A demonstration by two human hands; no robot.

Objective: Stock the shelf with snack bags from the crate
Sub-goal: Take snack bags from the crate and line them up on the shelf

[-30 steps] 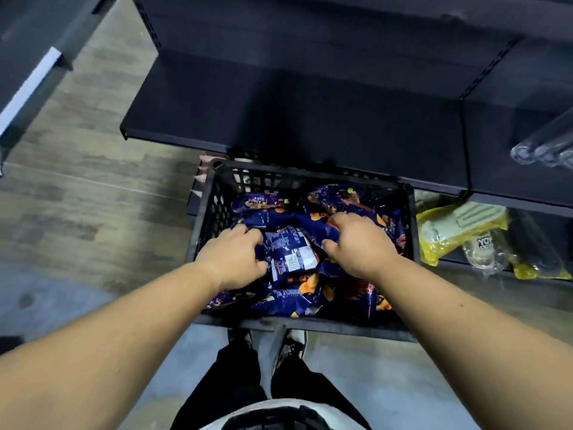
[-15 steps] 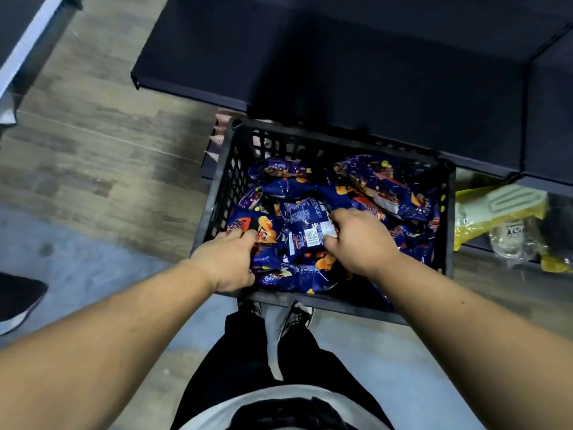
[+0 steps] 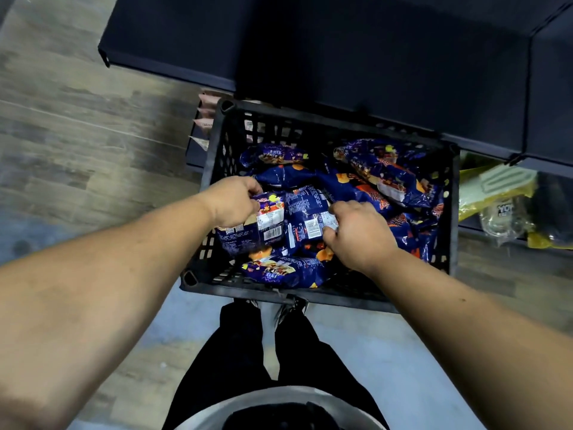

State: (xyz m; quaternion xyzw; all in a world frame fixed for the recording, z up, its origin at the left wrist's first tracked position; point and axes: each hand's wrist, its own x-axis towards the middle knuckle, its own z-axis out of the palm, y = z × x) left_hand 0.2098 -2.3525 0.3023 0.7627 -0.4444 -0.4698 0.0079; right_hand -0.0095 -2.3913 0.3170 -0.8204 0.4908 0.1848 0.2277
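We had each hand on a purple snack bag inside the black crate point(image 3: 214, 169): the left hand point(image 3: 234, 201) pinched one bag point(image 3: 263, 225), the right hand point(image 3: 356, 232) gripped its neighbour point(image 3: 305, 212). To lift cleanly we judged light pinches best, then up to the dark shelf point(image 3: 341, 48).

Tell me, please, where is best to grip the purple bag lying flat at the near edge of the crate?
Probably pinch the purple bag at its left end seam, coming from above: it lies flat, uncovered, inside the crate near wall, clear of both hands.
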